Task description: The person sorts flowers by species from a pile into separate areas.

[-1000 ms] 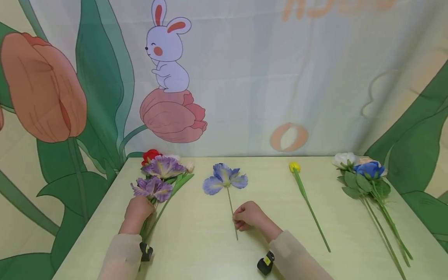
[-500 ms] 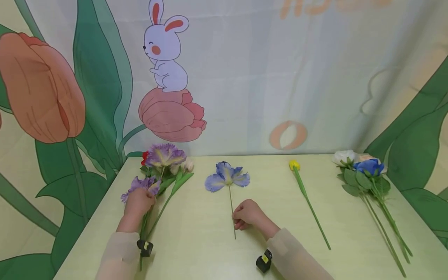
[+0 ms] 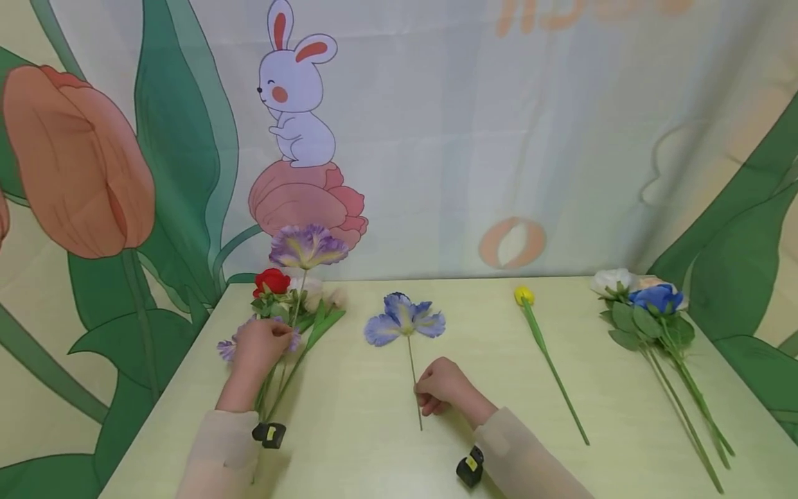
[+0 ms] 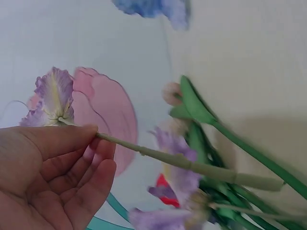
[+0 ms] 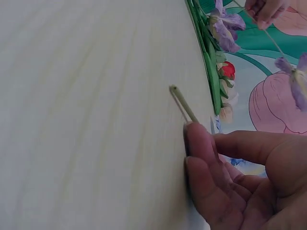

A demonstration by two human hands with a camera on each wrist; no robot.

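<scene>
My left hand [image 3: 257, 353] pinches the thin stem of a purple iris [image 3: 307, 246] between thumb and finger. That bloom is up above the flower pile, in front of the backdrop. In the left wrist view the iris stem [image 4: 165, 157] runs rightward from my fingertips. A second purple iris [image 3: 227, 348] lies partly hidden behind this hand, on the pile with a red rose [image 3: 271, 282] and a pale tulip [image 3: 335, 298]. My right hand [image 3: 451, 388] pinches the lower stem of a blue iris [image 3: 399, 322] low at the table; its stem end [image 5: 175, 91] sticks out past the fingers.
A yellow tulip [image 3: 524, 296] lies right of the middle on the pale table [image 3: 486, 353]. At the far right lie a white rose [image 3: 614, 283] and a blue rose [image 3: 657, 299] with long stems. A printed fabric backdrop [image 3: 424, 173] stands behind the table's back edge.
My left hand has lifted one purple iris up off the pile and moved slightly right, uncovering the red rose. My right hand and the blue iris have hardly moved.
</scene>
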